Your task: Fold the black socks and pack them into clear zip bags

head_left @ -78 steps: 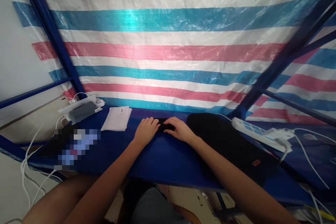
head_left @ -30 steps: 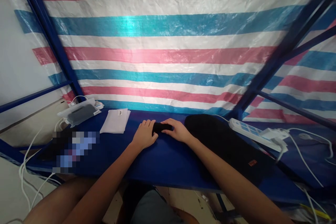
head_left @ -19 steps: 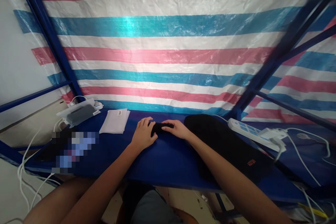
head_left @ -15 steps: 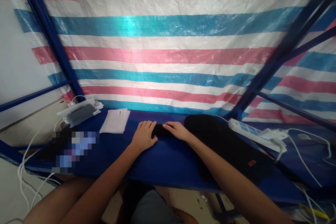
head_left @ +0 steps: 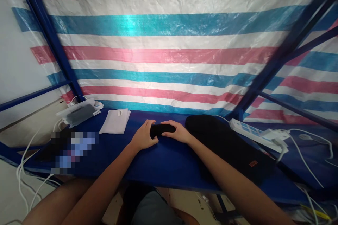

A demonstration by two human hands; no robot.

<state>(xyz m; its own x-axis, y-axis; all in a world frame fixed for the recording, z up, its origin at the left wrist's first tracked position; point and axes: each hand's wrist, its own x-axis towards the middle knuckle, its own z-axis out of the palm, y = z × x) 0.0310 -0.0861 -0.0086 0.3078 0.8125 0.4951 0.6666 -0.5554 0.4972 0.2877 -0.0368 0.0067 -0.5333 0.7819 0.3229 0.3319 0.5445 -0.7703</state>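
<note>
A small roll of black cloth (head_left: 161,130), perhaps a rolled sock, lies on the blue tabletop (head_left: 169,167). My left hand (head_left: 144,136) curls around its left end, thumb on the near side. At the other end, my right hand (head_left: 180,132) grips it with the thumb in front and the fingers behind. Just right of my right hand lies a long flat black cloth piece (head_left: 224,139), sock-like in outline, with a small orange mark; my right forearm passes over part of it.
White papers (head_left: 115,121) lie left of my hands. A blurred-out phone-like screen (head_left: 76,149) and a grey pouch (head_left: 80,112) are farther left, among white cables. A white power strip (head_left: 253,133) sits at the right. Blue metal posts and a striped sheet (head_left: 163,56) stand behind.
My right hand has shifted from lying over the roll to gripping its right end. My left hand has moved slightly left and down, and more of the roll shows.
</note>
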